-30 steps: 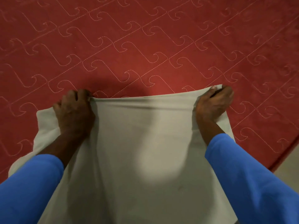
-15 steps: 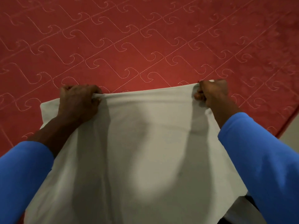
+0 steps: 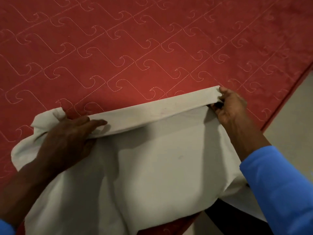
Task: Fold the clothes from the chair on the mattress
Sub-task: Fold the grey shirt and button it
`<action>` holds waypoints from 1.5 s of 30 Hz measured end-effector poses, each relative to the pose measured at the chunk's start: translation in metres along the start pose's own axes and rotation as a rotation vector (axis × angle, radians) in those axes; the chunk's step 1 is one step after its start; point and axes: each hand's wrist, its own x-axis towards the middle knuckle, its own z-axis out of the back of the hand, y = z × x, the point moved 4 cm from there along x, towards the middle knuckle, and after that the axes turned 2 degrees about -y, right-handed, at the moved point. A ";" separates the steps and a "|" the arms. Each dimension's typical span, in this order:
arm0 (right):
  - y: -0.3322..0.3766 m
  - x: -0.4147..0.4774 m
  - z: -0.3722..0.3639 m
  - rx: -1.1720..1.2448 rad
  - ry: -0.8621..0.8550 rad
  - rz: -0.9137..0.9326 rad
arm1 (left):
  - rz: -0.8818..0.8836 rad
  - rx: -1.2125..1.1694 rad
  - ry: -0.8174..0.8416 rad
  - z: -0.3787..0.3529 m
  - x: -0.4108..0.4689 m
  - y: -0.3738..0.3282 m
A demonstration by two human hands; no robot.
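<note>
A pale grey-white cloth lies on the red quilted mattress, its near part hanging over the mattress edge toward me. Its far edge is rolled back into a narrow fold running from left to right. My left hand rests on the fold's left end, fingers pinching the cloth. My right hand grips the fold's right corner between thumb and fingers. Both arms wear blue sleeves. The chair is out of view.
The mattress edge runs diagonally at the right, with pale floor beyond it. A bunched bit of cloth sticks out left of my left hand. Bare red mattress stretches far ahead.
The cloth's far edge has been turned over toward me into a narrow fold. My left hand went from a fist to flatter fingers on the fold; my right hand shifted right.
</note>
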 end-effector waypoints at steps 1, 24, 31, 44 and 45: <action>-0.003 -0.004 0.008 0.003 -0.019 0.006 | -0.010 0.020 0.013 -0.005 -0.006 -0.003; 0.005 0.003 -0.011 -1.212 0.169 0.730 | 0.485 -0.186 -0.032 -0.033 0.036 -0.014; -0.004 0.005 -0.015 -0.971 0.024 0.950 | 0.455 -0.144 -0.020 -0.039 0.044 0.002; -0.072 -0.042 -0.029 -1.264 0.256 1.124 | 0.245 0.005 -0.015 -0.067 0.025 -0.043; -0.077 -0.038 -0.025 -1.401 0.299 1.124 | 0.184 0.032 0.057 -0.074 0.017 -0.043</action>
